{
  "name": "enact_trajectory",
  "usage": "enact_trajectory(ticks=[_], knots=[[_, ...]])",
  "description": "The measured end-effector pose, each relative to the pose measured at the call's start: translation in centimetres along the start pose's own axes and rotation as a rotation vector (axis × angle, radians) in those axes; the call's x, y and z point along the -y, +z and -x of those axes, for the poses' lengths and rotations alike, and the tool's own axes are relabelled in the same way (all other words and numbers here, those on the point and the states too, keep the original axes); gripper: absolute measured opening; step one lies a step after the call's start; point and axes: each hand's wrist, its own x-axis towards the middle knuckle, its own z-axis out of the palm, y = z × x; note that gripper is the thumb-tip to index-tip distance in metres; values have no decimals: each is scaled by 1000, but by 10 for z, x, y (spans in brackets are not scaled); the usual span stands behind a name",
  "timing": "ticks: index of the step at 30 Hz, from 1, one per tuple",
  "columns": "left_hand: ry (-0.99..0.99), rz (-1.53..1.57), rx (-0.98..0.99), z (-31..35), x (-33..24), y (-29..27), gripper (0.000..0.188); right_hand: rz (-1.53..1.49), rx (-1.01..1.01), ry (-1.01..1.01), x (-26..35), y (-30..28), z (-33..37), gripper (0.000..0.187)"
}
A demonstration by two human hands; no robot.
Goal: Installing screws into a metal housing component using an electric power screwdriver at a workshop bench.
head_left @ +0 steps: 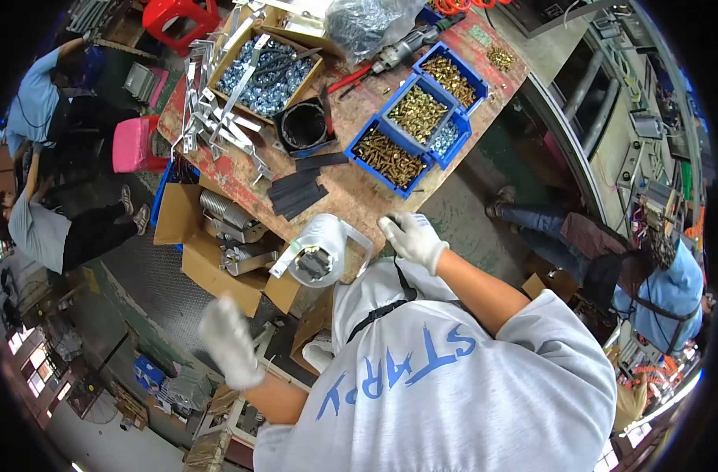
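Your right hand (411,238) rests fingers curled on the worktop (351,189) edge | white roll (318,250) just beside | left hand (229,340) blurred, fingers' spread unclear, holding nothing visible

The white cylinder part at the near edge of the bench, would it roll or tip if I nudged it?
The white cylinder part looks rounded, so it would probably roll. It sits at the edge of the workbench, so a nudge could drop it. Its metal bracket and dark insert suggest some weight, probably stiff.
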Motion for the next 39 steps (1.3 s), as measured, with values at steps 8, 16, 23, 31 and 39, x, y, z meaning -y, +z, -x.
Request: enact_trajectory(ticks=[8, 16, 23, 31, 39], knots=[[-292, 1393, 570, 64, -106, 121, 48, 225, -233, -1294, 72, -37, 51, 31], [-178, 1100, 582, 85, -83, 134, 54, 449, -142, -1139, 50, -56, 48, 35], [99, 820, 391, 80, -74, 108, 41, 214, -783, -1015, 41, -142, -24, 26], [-184, 557, -382, 103, 49, 101, 18, 149, -457, -1112, 41, -80, -10, 30], [-1120, -103, -244, 378, 407, 308, 44, 33, 472, -994, 51, 39, 57, 23]])
